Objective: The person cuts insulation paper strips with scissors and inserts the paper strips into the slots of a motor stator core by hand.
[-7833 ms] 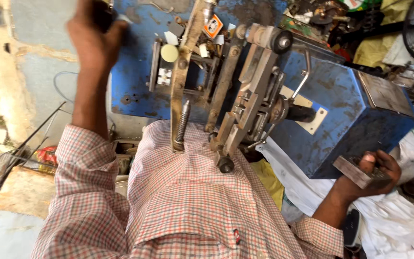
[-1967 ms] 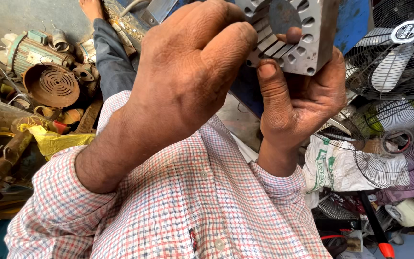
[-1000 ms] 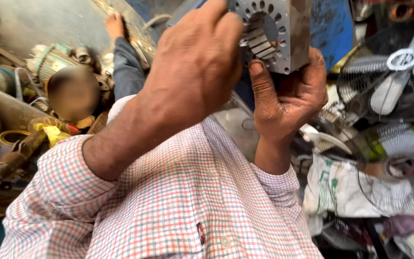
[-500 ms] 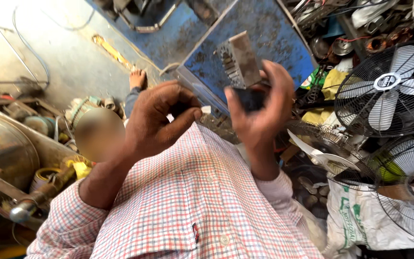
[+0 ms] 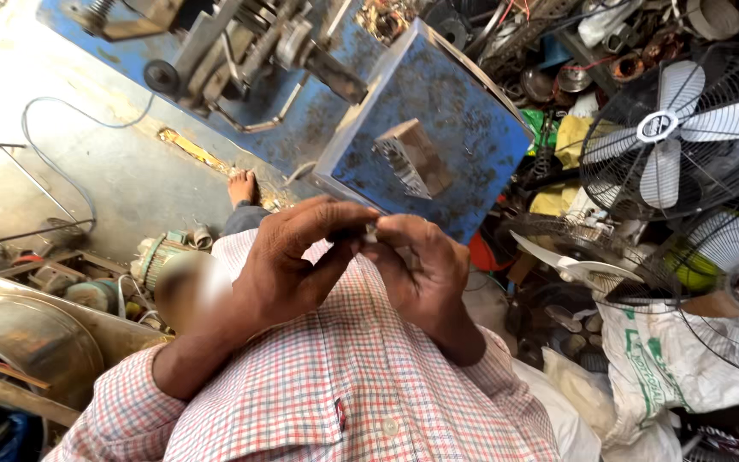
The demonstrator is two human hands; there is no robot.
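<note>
Head cam, looking down over a checked shirt (image 5: 335,393). Both hands meet in front of the chest, fingertips together.

Left hand (image 5: 297,265): fingers curled, thumb and forefinger stretched toward the right hand and pinching at the meeting point. Right hand (image 5: 421,265): fingers bent inward, tips pressed against the left's. I see a small pale object (image 5: 372,233) between the fingertips, mostly hidden; can't tell what it is. Both hands look clenched on it, in a pinch rather than a full fist.

The slotted metal block (image 5: 412,156) (a stator core by its look, with a ribbed grey face) sits on the sloped face of the blue metal box (image 5: 464,103), just above the hands and apart from them. Neither hand touches it.

Surroundings:
- Blue machine frame with rods and levers (image 5: 241,43) at top left, next to the box.
- Bare foot (image 5: 242,186) on the concrete floor below the machine, well above the left hand in the frame.
- Old motor (image 5: 160,257) and scrap parts left of the left forearm.
- Black caged fan (image 5: 677,128) at right, a second fan guard (image 5: 729,291) below it.
- White sack (image 5: 660,359) at lower right, beside the right elbow.
</note>
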